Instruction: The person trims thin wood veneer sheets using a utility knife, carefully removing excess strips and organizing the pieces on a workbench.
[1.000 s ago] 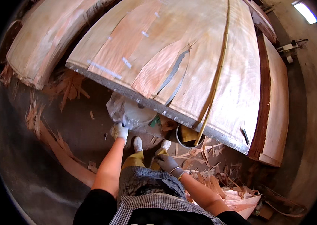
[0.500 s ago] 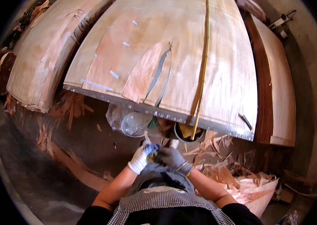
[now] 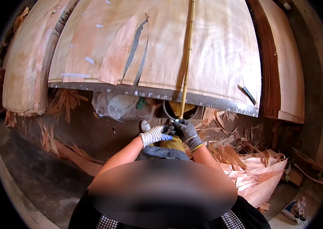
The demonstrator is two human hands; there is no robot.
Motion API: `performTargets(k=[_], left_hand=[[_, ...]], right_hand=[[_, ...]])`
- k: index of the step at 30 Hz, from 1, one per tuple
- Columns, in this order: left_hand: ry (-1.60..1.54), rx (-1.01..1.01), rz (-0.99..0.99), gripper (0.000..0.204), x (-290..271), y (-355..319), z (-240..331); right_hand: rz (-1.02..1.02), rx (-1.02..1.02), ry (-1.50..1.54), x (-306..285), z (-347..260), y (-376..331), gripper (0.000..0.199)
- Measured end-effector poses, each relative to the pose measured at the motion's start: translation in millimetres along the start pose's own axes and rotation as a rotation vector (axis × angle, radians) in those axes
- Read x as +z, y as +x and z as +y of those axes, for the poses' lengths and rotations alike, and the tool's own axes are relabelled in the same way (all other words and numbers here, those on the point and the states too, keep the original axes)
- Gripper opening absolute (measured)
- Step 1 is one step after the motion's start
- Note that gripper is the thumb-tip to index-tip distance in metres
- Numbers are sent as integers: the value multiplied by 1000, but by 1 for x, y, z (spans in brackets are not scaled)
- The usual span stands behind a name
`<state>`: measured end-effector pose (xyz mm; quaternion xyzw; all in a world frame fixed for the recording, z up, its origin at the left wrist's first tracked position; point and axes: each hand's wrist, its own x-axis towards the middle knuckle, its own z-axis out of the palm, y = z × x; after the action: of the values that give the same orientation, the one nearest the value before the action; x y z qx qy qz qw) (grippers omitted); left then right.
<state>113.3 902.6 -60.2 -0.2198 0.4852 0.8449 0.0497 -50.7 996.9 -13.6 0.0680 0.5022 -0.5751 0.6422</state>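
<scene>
I see both hands have come together below the worktop's edge: a second ago my left hand (image 3: pixel 153 134), in a white knit glove, reached toward the clear plastic bag (image 3: pixel 116 106) under the big worktop (image 3: pixel 207 100) stacked with pale wood veneer sheets. Now it meets my right hand (image 3: pixel 186 131), in a dark grey glove, and both grips pinch narrowly on a small metallic item I cannot identify, beside the long yellow stick (image 3: pixel 186 65).
</scene>
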Motion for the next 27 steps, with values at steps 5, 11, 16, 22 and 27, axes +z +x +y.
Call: performTargets(k=[5,11,16,22,27], left_hand=[[1387,-103,530,23,6,30,87],[1594,-178,277,41,17,98,45],[1472,-59,488,27,10,94,34],[1518,-168,431,20,24,85,72],[1572,-174,513,28,28,84,88]], right_hand=[[396,-103,-575,-30,-50,32,21],[632,-528,-1302,-80,-22,89,34],[489,-321,-840,-71,-45,33,28],[116,-513,-1403,-67,-60,40,40],[176,-506,-1616,-71,-55,71,31]])
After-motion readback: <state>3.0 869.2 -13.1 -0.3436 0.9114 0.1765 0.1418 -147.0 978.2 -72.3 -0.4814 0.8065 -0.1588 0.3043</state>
